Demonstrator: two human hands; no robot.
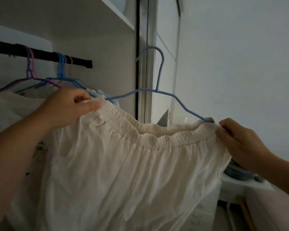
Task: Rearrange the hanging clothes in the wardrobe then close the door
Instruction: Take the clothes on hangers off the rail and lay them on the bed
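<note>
Near the open wardrobe, the left hand (68, 107) pinches the left end of a cream skirt's (123, 164) elastic waistband, while the right hand (238, 144) pinches its right end, holding it stretched on a blue hanger (158, 70) off the dark rail (40, 54). Both hanger tips vanish inside the waistband; the skirt's hem is cut off below.

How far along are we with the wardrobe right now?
Done: purple and blue hangers hang on the rail. In hand: the left hand and right hand pinch the white garment's elastic waistband on a blue hanger, off the rail. Left: hang it, close the door.
</note>
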